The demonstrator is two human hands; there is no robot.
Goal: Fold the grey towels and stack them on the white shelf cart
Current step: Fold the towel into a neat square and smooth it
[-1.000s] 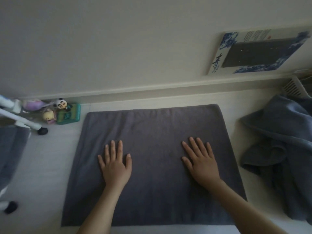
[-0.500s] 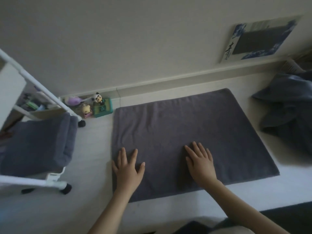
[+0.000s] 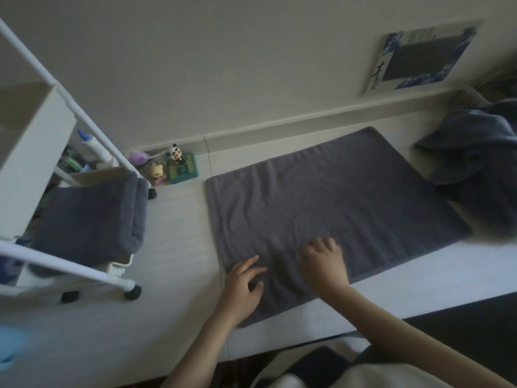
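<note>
A grey towel [image 3: 330, 208] lies spread flat on the white floor in the middle. My left hand [image 3: 243, 287] rests on its near left part, fingers spread and slightly bent. My right hand [image 3: 324, 261] lies on the towel beside it, with its fingers curled down into the cloth. Neither hand lifts any cloth. At the left stands the white shelf cart [image 3: 70, 273], and a folded grey towel [image 3: 89, 222] lies on its low shelf. A heap of unfolded grey-blue towels [image 3: 475, 161] sits at the far right.
Small toy figures and a green box [image 3: 173, 166] stand by the baseboard next to the cart. Bottles sit on a cart shelf [image 3: 92, 147]. A blue-and-white picture [image 3: 422, 57] leans on the wall. A dark mat [image 3: 461, 331] lies near my knees.
The view has swung left and closer to the cart. Both hands slid toward the towel's near left corner, and my right fingers went from flat to curled.
</note>
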